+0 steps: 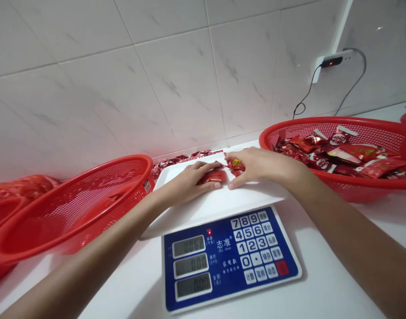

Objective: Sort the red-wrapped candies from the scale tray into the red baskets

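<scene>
Both hands rest on the white weighing tray of an electronic scale. My left hand lies over a small pile of red candy packets, fingers curled round them. My right hand pinches another red packet with a yellow mark, fingers bent. The scale's blue panel with keypad and three displays faces me.
An empty red mesh basket sits tilted at the left, with more red baskets behind it. Another red basket holding several red packets stands at the right. Loose red packets lie behind the tray by the tiled wall. A power strip hangs on the wall.
</scene>
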`<state>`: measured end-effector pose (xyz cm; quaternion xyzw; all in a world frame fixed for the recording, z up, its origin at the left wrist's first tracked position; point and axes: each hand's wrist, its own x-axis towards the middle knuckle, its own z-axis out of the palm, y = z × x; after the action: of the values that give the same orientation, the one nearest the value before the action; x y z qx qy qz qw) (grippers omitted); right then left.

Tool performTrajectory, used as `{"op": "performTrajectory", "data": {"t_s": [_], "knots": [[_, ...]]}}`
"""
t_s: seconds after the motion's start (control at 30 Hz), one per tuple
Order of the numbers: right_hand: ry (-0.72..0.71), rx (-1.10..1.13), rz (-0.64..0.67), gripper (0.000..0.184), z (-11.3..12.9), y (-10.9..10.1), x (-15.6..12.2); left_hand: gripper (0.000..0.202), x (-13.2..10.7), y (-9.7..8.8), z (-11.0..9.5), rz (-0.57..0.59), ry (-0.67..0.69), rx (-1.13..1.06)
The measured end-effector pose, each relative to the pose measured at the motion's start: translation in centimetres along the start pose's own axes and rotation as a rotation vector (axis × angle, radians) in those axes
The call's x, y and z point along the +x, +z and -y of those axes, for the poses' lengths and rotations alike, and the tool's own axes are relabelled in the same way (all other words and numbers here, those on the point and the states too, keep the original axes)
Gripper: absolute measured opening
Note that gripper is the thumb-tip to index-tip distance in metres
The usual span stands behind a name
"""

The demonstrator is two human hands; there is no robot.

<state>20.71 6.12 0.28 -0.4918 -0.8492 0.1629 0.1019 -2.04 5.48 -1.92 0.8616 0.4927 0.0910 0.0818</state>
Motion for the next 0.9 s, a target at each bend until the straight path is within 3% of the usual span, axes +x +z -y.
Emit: {"op": "performTrajectory", "data": {"t_s": [0.13, 0.3, 0.43, 0.53, 0.67, 0.77, 0.9], "knots": [[-0.014, -0.016, -0.025, 0.037, -0.5, 0.0, 0.2, 0.042, -0.8, 0.6, -0.5, -0.125, 0.020, 0.028], [-0.026, -0.005, -0.117, 0.040, -1.1, 0.6, 0.7, 0.037, -0.6, 0.8, -1.0, -0.221, -0.012, 0.019], [-0.066, 0.034, -0.182, 0.034, -1.1, 0.7, 1.0, 0.027, -0.3, 0.4, -1.2, -0.287, -0.069, -0.110], [-0.086, 0.179, -0.189, 0.027, -0.2, 0.4, 0.6, 0.022, -0.2, -0.1, -0.9, -0.349, -0.169, -0.298], [-0.223, 0.476, -0.182, 0.030, 1.4, 0.2, 0.0, 0.024, -0.3, -0.4, -0.6, -0.441, -0.300, -0.630], [-0.203, 0.722, -0.186, 0.036, 1.8, 0.2, 0.1, 0.027, -0.7, -0.4, -0.9, -0.511, -0.325, -0.813], [-0.140, 0.935, -0.333, 0.037, 1.7, 0.4, 0.7, 0.030, -1.3, -0.4, -1.8, -0.671, -0.290, -0.877]]}}
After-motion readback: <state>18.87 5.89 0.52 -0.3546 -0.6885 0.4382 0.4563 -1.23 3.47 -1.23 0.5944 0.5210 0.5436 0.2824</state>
